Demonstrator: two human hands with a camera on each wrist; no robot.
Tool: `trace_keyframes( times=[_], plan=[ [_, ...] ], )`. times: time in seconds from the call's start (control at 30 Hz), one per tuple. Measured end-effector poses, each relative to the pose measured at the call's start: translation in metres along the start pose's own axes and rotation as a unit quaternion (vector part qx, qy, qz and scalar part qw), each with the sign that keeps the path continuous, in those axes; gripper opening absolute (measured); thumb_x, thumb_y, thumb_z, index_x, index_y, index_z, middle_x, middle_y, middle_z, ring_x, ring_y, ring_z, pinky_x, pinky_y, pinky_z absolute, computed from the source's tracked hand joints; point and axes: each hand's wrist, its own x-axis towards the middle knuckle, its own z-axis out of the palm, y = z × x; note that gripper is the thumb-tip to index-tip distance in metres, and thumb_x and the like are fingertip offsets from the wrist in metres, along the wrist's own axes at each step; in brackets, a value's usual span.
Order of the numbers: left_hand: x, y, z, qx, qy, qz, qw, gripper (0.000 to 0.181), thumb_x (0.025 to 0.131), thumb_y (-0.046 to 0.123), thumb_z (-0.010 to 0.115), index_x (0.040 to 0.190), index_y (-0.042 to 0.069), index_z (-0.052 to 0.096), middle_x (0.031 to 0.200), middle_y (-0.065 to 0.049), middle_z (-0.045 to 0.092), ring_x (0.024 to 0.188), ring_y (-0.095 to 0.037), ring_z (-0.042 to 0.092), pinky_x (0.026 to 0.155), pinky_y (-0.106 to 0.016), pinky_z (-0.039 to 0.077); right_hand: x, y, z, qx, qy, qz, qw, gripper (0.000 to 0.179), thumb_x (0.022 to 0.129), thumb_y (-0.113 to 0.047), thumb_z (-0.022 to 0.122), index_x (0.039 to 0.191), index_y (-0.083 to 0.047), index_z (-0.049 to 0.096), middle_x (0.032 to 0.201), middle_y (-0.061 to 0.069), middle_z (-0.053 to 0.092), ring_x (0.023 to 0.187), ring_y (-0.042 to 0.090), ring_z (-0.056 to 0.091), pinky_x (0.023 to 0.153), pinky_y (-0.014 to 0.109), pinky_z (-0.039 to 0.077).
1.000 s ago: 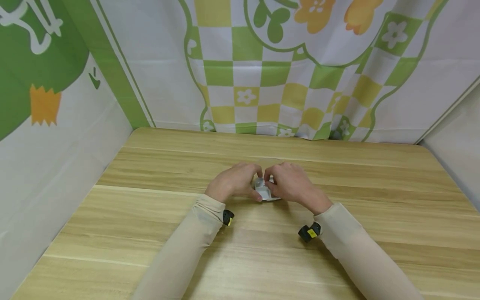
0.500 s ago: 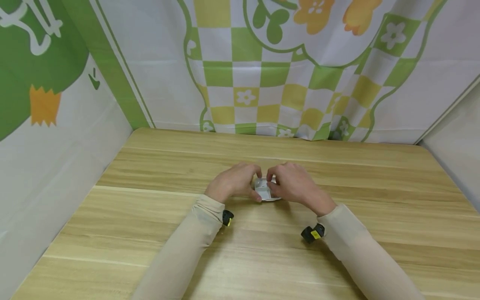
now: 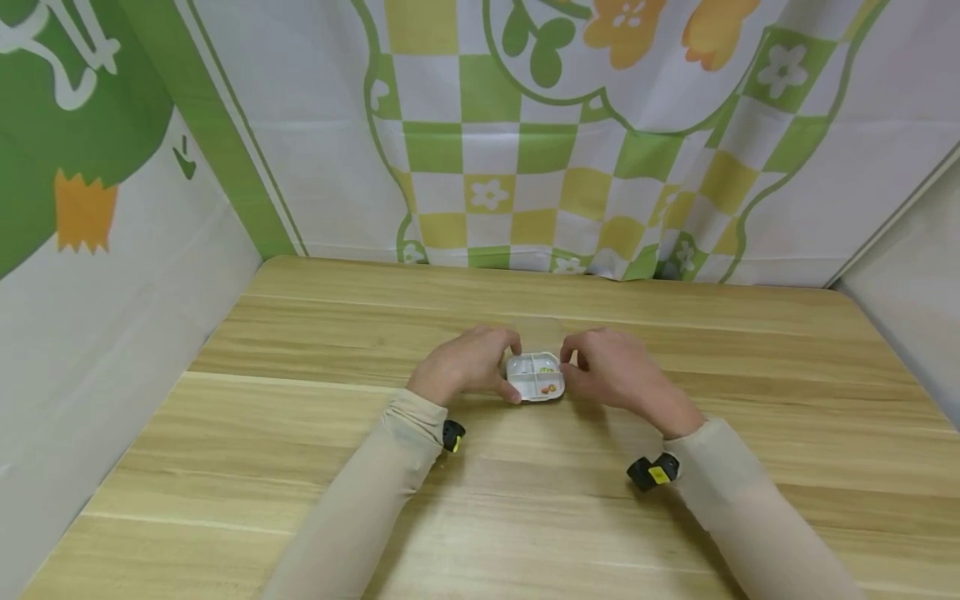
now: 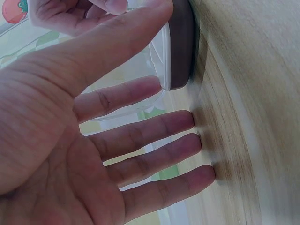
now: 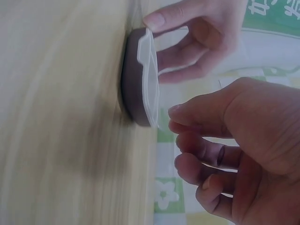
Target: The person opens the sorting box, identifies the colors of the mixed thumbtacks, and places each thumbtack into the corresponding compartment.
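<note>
A small pill box with four compartments, white inside and dark brown outside, lies on the table, its clear lid raised at the back. Small red-orange and yellow pieces sit in its front right compartment. The back right one has yellowish pieces. My left hand holds the box at its left side, thumb at the front and index finger at the back; the other fingers extend. Just off the right edge is my right hand, fingers loosely bent, thumb and index tips close together. Nothing shows between them.
The wooden table runs back to a checked green, yellow and white curtain. Printed cloth hangs along the left side, and a pale wall stands at the right. Black wrist cameras sit at both cuffs.
My right hand has drawn back to the right from over the pill box, uncovering its right compartments and their coloured pieces. My left hand and the box have stayed in place.
</note>
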Motion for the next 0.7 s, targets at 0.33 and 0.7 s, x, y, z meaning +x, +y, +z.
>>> trace_keyframes(
  times=[0.33,0.7],
  plan=[
    [0.000,0.001,0.000,0.001,-0.001,-0.002,1.0000,0.062,0.073,0.029,0.093,0.124,0.007,0.065,0.109,-0.006,0.065,0.100,-0.021,0.057,0.092,-0.041,0.049,-0.013,0.017,-0.007,-0.010,0.005,0.025,0.9996,0.007,0.093,-0.018,0.071,0.094,-0.012,0.073,0.065,-0.007,0.056,0.057,0.011,0.049,0.054,0.031,0.041],
    [-0.001,0.001,0.000,0.000,0.000,-0.003,1.0000,0.062,0.073,0.028,0.093,0.123,0.007,0.065,0.109,-0.006,0.066,0.100,-0.021,0.058,0.092,-0.041,0.049,-0.030,0.034,-0.009,-0.002,-0.001,0.038,0.9993,0.003,0.092,-0.016,0.072,0.090,-0.013,0.074,0.065,-0.007,0.055,0.058,0.011,0.050,0.056,0.033,0.042]
  ],
)
